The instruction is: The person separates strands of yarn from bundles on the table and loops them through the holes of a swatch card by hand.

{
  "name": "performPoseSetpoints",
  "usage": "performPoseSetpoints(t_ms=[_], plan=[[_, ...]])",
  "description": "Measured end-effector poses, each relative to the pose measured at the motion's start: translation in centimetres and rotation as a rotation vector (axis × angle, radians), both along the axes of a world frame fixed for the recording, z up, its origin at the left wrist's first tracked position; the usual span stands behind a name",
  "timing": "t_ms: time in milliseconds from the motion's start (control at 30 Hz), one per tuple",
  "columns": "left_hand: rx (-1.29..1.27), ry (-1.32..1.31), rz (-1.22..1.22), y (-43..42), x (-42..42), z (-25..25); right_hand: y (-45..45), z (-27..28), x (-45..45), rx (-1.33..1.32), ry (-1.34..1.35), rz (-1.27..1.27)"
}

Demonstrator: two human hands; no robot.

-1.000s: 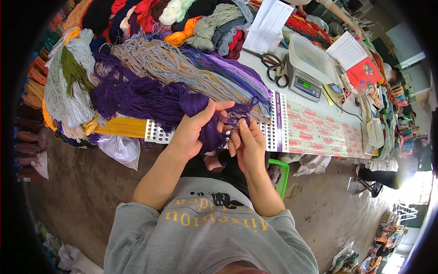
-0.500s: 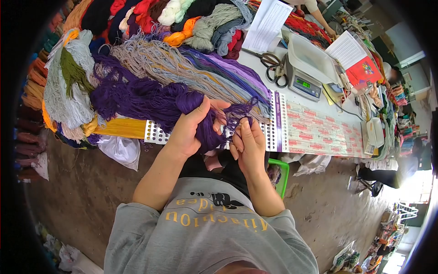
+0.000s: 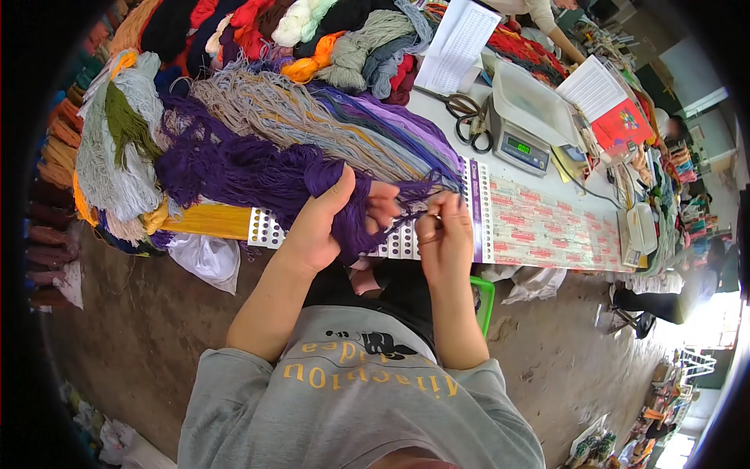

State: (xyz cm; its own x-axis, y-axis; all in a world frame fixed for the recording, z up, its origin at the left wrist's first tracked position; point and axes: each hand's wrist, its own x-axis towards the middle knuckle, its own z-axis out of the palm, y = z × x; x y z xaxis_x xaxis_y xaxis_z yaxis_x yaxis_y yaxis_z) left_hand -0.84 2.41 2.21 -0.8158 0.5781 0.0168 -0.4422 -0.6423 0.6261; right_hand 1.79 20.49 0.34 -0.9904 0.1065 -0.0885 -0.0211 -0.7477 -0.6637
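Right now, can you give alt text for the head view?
The left hand grips dark purple yarn at a table; the right hand pinches its loose strands. Scissors and a digital scale sit farther right.

Scissors (image 3: 469,116) lie just beside a scale (image 3: 525,152) bearing a plastic tub (image 3: 535,102). A printed sheet (image 3: 457,47) is near the scissors, a red booklet (image 3: 625,123) near the tub, a white bag (image 3: 207,259) well apart.

We've got one deep purple yarn bundle (image 3: 246,166), loose and stringy, left part sprawled sideways across the table (image 3: 442,122) in messy waves. We see its right end bunched into a thick, held fold, thin tangled strands (image 3: 412,190) stretched rightward.
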Motion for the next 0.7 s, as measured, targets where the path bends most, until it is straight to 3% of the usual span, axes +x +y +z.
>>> performPoseSetpoints(t_ms=[67, 133, 233, 333, 533, 600, 700], plan=[[-0.128, -0.059, 0.167, 1.0, 0.7, 1.0, -1.4, 0.6, 0.9, 0.356, -0.033, 0.062], [-0.12, 0.055, 0.123, 1.1, 0.8, 0.2, -2.6, 1.2, 1.4, 0.697, 0.027, 0.083], [-0.212, 0.095, 0.136, 1.6, 1.3, 0.3, -3.4, 0.7, 1.3, 0.796, 0.155, 0.067], [-0.27, 0.071, 0.163, 1.5, 1.5, 0.5, -3.2, 0.2, 1.4, 0.665, 0.153, 0.096], [-0.147, -0.032, 0.129, 1.6, 1.1, 0.7, -3.1, 0.1, 1.7, 0.529, 0.21, 0.079], [-0.221, -0.164, 0.286, 2.2, 1.3, 1.5, -3.1, 0.3, 1.7, 0.448, 0.206, 0.082], [-0.184, -0.079, 0.247, 1.6, 1.2, 1.0, -3.0, 0.3, 1.8, 0.375, 0.208, 0.086]])
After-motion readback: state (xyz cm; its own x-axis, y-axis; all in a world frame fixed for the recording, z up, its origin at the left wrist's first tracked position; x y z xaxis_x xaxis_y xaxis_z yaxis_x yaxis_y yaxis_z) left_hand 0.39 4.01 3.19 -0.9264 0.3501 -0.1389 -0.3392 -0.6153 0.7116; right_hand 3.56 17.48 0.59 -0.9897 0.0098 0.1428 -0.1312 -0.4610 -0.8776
